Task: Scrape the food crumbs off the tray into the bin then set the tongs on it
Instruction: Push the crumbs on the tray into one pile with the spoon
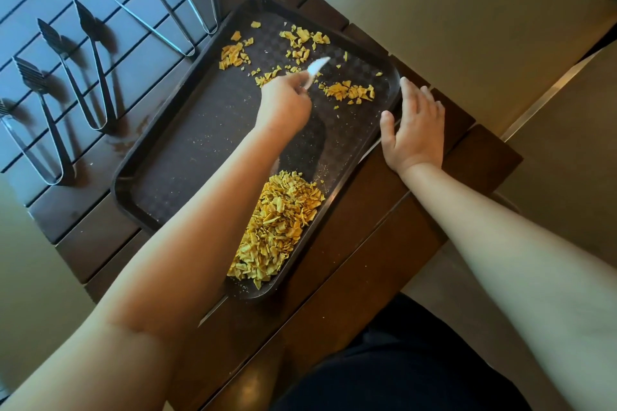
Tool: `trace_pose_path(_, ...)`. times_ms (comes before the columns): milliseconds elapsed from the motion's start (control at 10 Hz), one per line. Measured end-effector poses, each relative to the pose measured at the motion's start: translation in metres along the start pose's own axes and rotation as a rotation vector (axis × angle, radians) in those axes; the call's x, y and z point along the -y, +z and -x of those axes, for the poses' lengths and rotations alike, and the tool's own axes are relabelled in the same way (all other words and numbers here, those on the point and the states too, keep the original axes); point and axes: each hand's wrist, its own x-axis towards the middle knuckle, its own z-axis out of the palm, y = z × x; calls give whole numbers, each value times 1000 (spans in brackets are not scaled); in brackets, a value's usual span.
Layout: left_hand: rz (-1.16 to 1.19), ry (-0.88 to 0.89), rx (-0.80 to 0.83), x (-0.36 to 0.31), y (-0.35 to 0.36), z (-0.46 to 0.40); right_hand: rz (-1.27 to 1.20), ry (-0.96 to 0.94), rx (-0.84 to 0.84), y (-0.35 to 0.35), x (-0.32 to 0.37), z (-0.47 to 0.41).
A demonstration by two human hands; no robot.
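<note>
The tray is dark brown with a fine checkered texture across its floor. The crumbs are yellow-orange, piled and scattered. The scraper is white. The table is dark brown wood in slats, glazed bluish where light strikes it. The tongs are grey metal with darker, ridged heads. The floor is plain beige.

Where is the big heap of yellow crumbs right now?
The big heap of yellow crumbs lies in the near right corner of the dark brown plastic tray, just beside the left forearm.
</note>
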Motion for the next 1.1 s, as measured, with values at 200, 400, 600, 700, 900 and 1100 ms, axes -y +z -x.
trace_pose_path(200,-28,11,60,-5,4,4,-4,-2,-1,0,1,1)
trace_pose_path(400,28,1,56,4,5,13,-3,-1,1,0,0,0)
trace_pose_path(600,27,-52,-5,9,1,15,-3,-5,-3,1,0,1)
trace_pose_path(700,22,-21,69,7,9,23,-1,-1,-1,1,0,0)
trace_pose_path(900,105,-62,6,3,10,13,-6,0,1,1,1,1)
trace_pose_path(1100,-31,-14,58,-16,12,-5,1,1,9,0,0,1)
